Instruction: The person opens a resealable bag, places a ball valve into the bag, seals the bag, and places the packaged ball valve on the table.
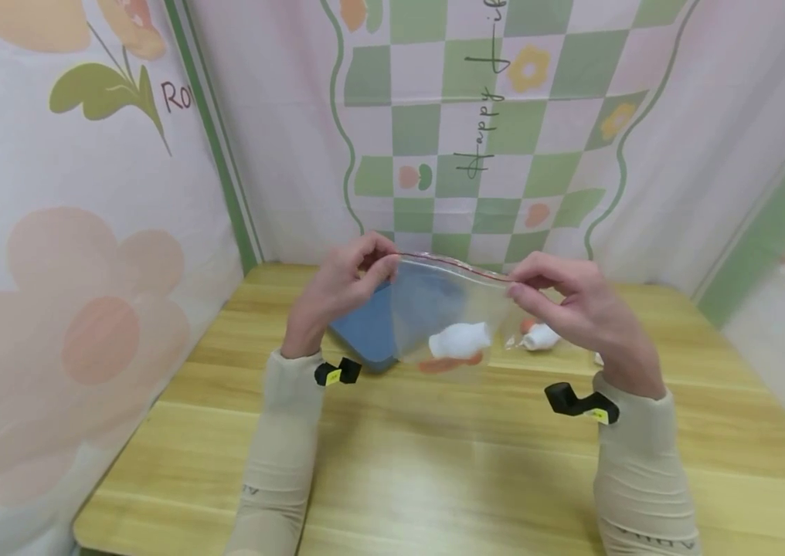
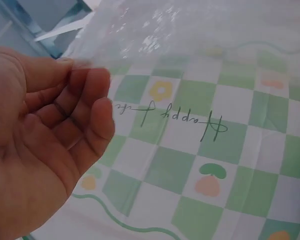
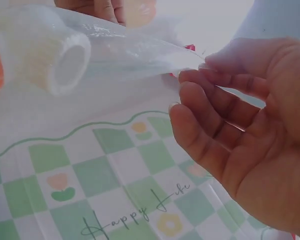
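A clear zip bag (image 1: 427, 309) with a red line along its top hangs between my two hands over the table. At its left top corner my left hand (image 1: 344, 286) pinches the edge between thumb and fingers. My right hand (image 1: 576, 305) pinches the right end of the same edge, which sags slightly in the middle. Low inside the bag lie a white bottle-shaped thing (image 1: 460, 340) and an orange strip (image 1: 444, 364). The right wrist view shows the white thing's ribbed, round end (image 3: 67, 67) through the plastic.
A blue flat, tray-like thing (image 1: 365, 332) lies on the wooden table (image 1: 392, 479), partly behind the bag. Right of the bag is a smaller white piece (image 1: 541, 337) with orange beside it and clear plastic around. A checkered curtain (image 1: 462, 123) hangs behind the table.
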Demonstrator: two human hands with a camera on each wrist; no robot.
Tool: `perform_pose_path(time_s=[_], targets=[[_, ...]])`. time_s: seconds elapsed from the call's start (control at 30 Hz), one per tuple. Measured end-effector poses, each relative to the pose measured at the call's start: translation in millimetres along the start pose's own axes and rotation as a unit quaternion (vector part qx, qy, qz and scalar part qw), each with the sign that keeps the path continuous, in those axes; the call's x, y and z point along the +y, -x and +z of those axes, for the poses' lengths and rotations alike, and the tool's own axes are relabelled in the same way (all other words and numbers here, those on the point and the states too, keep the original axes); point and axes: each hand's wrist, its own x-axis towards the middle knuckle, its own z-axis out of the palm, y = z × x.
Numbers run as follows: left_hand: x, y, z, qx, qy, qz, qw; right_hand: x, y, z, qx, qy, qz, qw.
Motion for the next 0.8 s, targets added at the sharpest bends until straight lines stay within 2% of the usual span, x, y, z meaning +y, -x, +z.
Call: perform_pose_path(time_s=[0.2,0.33,0.4,0.5,0.6,0.67,0.8], targets=[[-29.9,-4.9,16.3,-0.091,0.051,-0.018,0.9943,7,6,-4,0.038,0.012,0.016,0.999],[-29.7,-7.8,29.6,-0.151,0.063,-0.031,0.986,20,14,-8,0.028,0.024,0.015,0.999],[-27.7,-8.6,35.1,-0.166,0.067,-0.041,0.9829,24,16,-9,0.019,0.028,0.011,0.999],[-25.9,-8.8,39.8,-0.169,0.068,-0.062,0.9812,26,17,-12,0.002,0.036,0.01,0.999],[-25.5,-9.1,41.4,-0.162,0.064,-0.064,0.9827,28,20,-16,-0.016,0.046,0.016,0.999],[-24.9,-9.8,43.1,-0.158,0.063,-0.049,0.9842,29,22,-18,-0.024,0.045,0.024,0.998],[-18.0,-13.4,49.4,-0.126,0.056,0.014,0.9903,30,25,-22,-0.016,0.015,0.043,0.999]])
